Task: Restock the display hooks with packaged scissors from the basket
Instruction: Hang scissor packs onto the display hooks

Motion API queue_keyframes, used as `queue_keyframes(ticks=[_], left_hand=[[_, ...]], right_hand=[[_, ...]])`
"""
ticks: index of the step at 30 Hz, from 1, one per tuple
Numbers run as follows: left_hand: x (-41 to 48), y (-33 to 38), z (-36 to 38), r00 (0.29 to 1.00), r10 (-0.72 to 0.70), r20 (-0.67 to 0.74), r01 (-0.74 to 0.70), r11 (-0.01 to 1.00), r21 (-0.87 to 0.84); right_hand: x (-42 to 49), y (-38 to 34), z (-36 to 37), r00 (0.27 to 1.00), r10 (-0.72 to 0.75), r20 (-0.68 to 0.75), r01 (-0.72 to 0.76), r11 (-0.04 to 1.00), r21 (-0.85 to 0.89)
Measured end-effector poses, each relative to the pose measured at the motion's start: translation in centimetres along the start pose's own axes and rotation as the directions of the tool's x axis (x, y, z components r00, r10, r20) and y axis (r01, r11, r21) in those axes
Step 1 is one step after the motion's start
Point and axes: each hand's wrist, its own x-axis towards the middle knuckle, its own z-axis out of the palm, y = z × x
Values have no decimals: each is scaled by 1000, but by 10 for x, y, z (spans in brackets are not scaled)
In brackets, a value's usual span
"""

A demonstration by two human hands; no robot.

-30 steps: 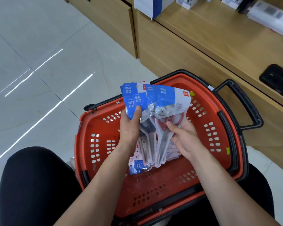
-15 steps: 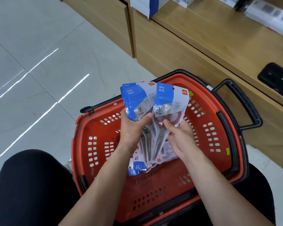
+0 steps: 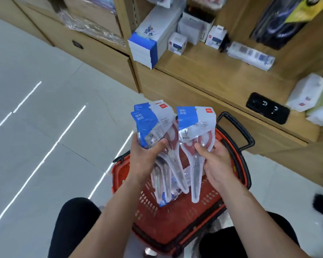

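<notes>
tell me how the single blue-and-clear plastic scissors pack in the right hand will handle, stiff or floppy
The single blue-and-clear plastic scissors pack is probably fairly stiff: it stands upright above the right hand without drooping. Its glossy film may be slippery, so a firm pinch seems wise. With the blades pointing down, it should hang steadily from a hook.

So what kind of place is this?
Probably a stationery shop: wooden shelves holding small boxes, a red shopping basket, and many identical packs of scissors.
</notes>
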Motion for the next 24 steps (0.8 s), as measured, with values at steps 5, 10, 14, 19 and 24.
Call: queue_keyframes(ticks=[5, 10, 14, 19, 24], left_hand=[[-77, 138, 2, 999, 28, -17, -28, 1000, 15], [-154, 275, 12, 996, 85, -20, -85, 996, 16], [-189, 357, 12, 987, 133, -87, -133, 991, 8], [-174, 428, -1, 976, 179, -128, -188, 980, -67], [-117, 477, -26, 969, 234, -83, -244, 958, -148]], right_hand=[[-86, -130, 16, 1000, -13, -19, 13, 1000, 3], [-165, -267, 26, 999, -51, -1, 51, 998, -43], [-195, -357, 41, 991, -133, -28, 131, 989, -71], [-188, -432, 74, 966, -258, -6, 256, 961, -102], [-152, -475, 136, 924, -377, -60, 369, 922, -116]])
